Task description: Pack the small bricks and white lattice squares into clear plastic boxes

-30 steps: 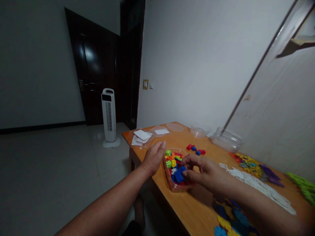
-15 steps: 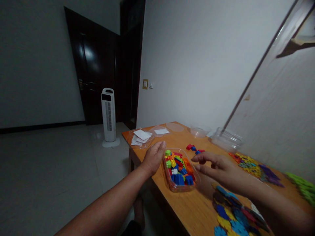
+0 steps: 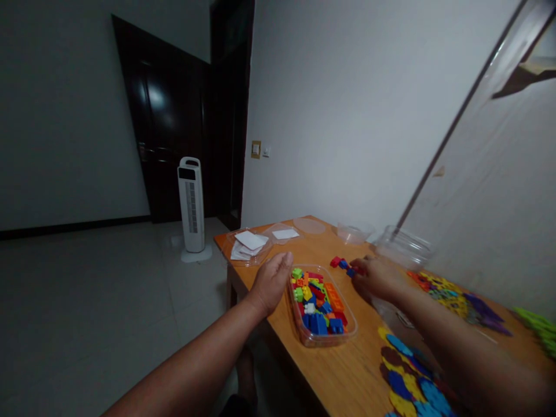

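A clear plastic container (image 3: 347, 339) full of coloured building bricks (image 3: 319, 301) stands near the front edge of the table. My left hand (image 3: 273, 284) holds its left side, thumb at the rim and the other fingers mostly out of sight. Beyond the container, a few red and blue bricks (image 3: 342, 263) lie loose on the tabletop. My right hand (image 3: 376, 278) reaches down there, its fingertips closed on a red brick (image 3: 358, 270) at the right end of that group. The hand partly covers the brick.
Colourful round plastic pieces (image 3: 403, 376) lie at the front right of the wooden table (image 3: 317, 376). Farther back are clear tubs (image 3: 403, 249), white cards (image 3: 249, 240) and flat lids (image 3: 309, 225). Yellow and purple pieces (image 3: 456, 304) lie along the wall. A white tower fan (image 3: 191, 208) stands on the floor.
My right hand has moved from above the container's right rim out to the loose bricks, and its fingers have closed on a red one. My left hand stays at the container.
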Demonstrator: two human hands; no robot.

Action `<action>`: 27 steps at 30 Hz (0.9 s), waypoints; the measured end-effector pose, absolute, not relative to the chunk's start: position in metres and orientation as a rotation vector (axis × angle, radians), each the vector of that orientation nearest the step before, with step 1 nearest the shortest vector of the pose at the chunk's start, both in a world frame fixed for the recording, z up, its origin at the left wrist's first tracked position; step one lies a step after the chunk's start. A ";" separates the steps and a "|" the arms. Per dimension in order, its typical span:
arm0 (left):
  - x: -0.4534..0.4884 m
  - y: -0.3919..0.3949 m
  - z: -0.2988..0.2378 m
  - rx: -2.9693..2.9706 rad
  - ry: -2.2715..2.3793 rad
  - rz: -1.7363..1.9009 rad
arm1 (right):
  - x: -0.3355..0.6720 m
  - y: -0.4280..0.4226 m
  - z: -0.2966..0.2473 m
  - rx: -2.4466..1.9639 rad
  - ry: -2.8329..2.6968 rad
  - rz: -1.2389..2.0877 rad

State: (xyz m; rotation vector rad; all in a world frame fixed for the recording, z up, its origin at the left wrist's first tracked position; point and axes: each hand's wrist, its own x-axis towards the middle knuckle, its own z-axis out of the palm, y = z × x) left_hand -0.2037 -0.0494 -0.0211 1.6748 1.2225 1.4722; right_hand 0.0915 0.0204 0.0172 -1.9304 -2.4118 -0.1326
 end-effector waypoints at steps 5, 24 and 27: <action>-0.204 -0.048 -0.023 1.672 1.212 1.457 | 0.077 0.017 0.018 -1.937 -2.397 -0.171; -0.204 -0.047 -0.026 1.656 1.178 1.477 | 0.073 0.046 0.017 -1.819 -2.299 -0.039; -0.203 -0.046 -0.027 1.636 1.175 1.483 | 0.058 0.044 0.011 -1.833 -2.447 -0.204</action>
